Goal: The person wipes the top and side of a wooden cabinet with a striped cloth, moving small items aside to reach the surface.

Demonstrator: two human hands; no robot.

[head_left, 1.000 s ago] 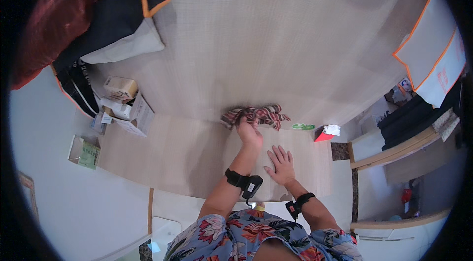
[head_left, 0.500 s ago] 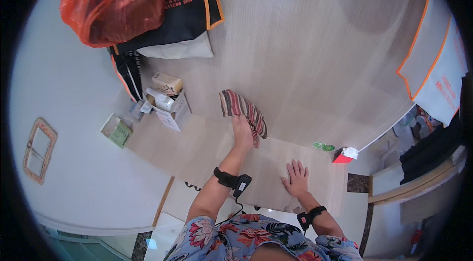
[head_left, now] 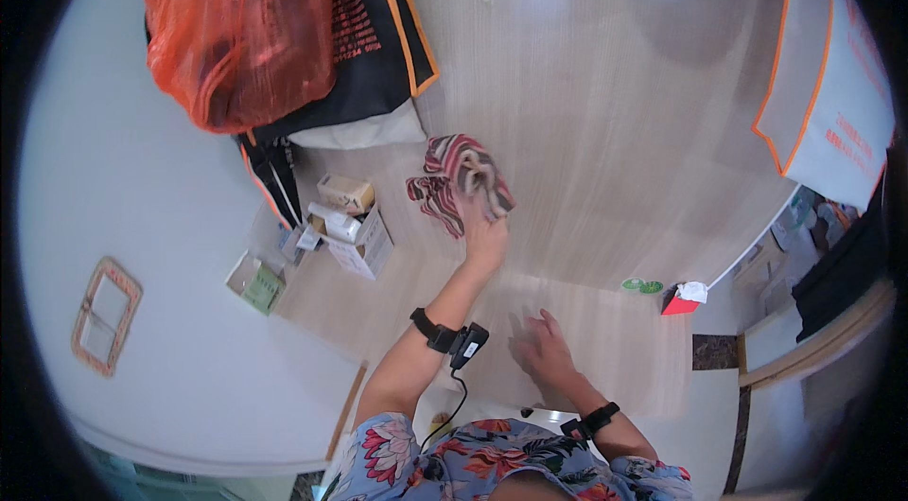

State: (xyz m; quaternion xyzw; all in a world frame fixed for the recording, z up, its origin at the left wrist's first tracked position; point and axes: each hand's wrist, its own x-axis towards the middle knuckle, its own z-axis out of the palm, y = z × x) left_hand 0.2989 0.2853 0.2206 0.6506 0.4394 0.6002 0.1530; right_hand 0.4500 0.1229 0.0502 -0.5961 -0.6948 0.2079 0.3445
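Note:
My left hand (head_left: 484,234) is closed on a crumpled striped cloth (head_left: 465,181) in red, brown and cream. The cloth is bunched around the fingers, hiding most of them, against or very near the pale wood-grain panel (head_left: 586,123). Below and to the right, my right hand (head_left: 547,354) is over the narrow wood-grain ledge (head_left: 624,340), its fingers apart and somewhat blurred. Nothing shows in it. Whether it touches the ledge, I cannot tell. A black strap with a small device is on each forearm.
A small open box (head_left: 369,250) with packets stands on the ledge's left, beside a green-and-white carton (head_left: 255,283). Above hang a red plastic bag (head_left: 241,37) and a black bag (head_left: 378,89). At right are a red tissue pack (head_left: 679,303) and a white orange-edged bag (head_left: 832,94).
My left hand has moved up the panel with the cloth, which is now more bunched. My right hand, earlier flat on the ledge with fingers spread, has shifted left and its fingers have curled slightly.

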